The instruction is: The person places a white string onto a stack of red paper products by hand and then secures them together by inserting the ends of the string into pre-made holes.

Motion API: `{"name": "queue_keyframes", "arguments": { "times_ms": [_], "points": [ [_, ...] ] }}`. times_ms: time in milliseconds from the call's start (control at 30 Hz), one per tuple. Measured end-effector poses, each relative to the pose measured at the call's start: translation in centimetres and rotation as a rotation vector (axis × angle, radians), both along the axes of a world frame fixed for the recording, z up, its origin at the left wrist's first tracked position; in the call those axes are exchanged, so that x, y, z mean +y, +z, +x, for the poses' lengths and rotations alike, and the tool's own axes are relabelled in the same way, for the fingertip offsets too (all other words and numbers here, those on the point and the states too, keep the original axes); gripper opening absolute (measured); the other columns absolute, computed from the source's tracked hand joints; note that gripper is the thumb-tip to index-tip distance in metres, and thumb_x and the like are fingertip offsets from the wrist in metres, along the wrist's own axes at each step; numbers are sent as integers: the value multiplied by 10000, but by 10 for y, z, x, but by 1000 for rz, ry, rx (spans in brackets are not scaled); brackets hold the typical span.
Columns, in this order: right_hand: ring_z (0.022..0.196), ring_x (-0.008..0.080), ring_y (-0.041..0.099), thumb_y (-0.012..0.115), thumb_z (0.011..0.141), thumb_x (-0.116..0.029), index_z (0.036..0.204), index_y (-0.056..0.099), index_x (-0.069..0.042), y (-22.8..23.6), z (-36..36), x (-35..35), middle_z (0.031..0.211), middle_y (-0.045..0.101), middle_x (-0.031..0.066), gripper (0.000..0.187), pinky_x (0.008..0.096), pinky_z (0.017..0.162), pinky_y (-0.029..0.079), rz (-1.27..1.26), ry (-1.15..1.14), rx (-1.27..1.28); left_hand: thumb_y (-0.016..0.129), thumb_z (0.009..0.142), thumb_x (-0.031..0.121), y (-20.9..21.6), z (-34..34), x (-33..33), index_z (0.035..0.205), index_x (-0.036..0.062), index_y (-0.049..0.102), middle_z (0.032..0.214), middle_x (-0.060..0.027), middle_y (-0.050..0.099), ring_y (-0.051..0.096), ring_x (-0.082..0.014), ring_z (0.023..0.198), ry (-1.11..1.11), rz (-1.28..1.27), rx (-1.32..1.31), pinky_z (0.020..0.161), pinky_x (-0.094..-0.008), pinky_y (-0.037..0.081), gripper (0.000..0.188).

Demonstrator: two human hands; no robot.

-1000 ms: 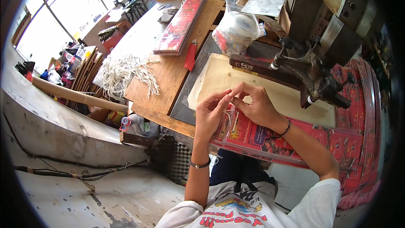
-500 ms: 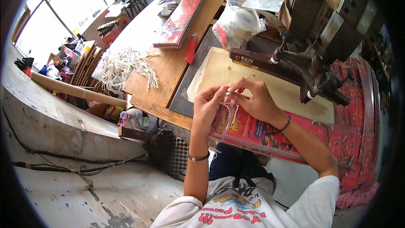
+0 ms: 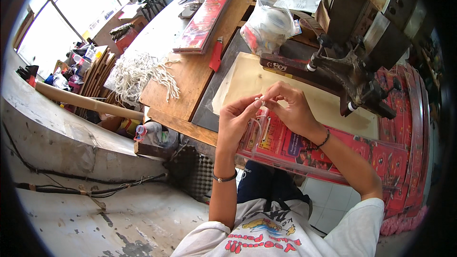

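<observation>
My left hand (image 3: 233,123) and my right hand (image 3: 296,114) meet at the fingertips, both closed in a pinch on a short white cord (image 3: 261,99). Part of the cord hides behind the fingers, so I cannot tell whether it is knotted. Just below my hands lies a stack of red printed sheets in clear plastic (image 3: 281,140), at the table's near edge. White strands run down from my fingers to the left end of this stack. My right wrist passes above its printed face.
A dark metal machine (image 3: 352,74) stands at the right, over a cream board (image 3: 247,78). Loose white cords (image 3: 143,76) lie on the left table beside a red-handled cutter (image 3: 215,56) and another red stack (image 3: 204,21). A clear plastic bag (image 3: 267,26) sits behind the board.
Both hands have shifted slightly, the right fingers turning around the cord while the pinch holds. The stack and surroundings look the same.
</observation>
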State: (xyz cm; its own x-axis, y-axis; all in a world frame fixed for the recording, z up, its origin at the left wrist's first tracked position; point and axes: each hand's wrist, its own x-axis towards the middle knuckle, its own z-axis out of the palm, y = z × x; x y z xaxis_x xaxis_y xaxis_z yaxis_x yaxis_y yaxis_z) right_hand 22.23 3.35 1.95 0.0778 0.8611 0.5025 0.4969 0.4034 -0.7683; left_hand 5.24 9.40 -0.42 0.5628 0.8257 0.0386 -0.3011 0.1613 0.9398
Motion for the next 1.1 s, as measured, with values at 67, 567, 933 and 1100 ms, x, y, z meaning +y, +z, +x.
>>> {"name": "queue_keyframes", "arguments": {
  "times_ms": [67, 567, 933, 1100],
  "points": [
    [810, 169, 666, 695, 922, -118, 926, 671, -50, -1, 0, 1, 920, 689, 71, 72, 305, 714, 527, 1, 21, 35, 718, 930, 120, 1, -2, 0, 1152, -49, 700, 977, -66, 726, 648, -66, 847, -12, -31, -40, 755, -214, 526, 280],
    [794, 98, 611, 705, 939, -210, 1003, 687, -37, 0, 4, -2, 904, 686, 30, 186, 275, 749, 495, -182, 122, 137, 719, 922, 99, -5, -3, 3, 1161, -42, 693, 991, -70, 733, 657, -82, 873, -54, -27, -106, 792, -231, 520, 279],
    [860, 113, 619, 713, 906, -76, 968, 672, -35, 5, 4, -3, 982, 681, 33, 85, 269, 807, 508, -192, 156, 50, 742, 890, 60, -14, -7, 3, 945, -33, 731, 901, -39, 661, 566, -75, 799, 149, 331, -24, 709, -220, 456, 109],
    [906, 218, 655, 711, 919, -254, 1065, 708, -53, 6, -6, -5, 962, 716, 89, 248, 359, 809, 522, -167, 82, -54, 738, 882, 58, -23, -1, 1, 899, -21, 704, 863, -46, 649, 498, -89, 730, 325, 526, 58, 641, -237, 410, 87]
  ]
}}
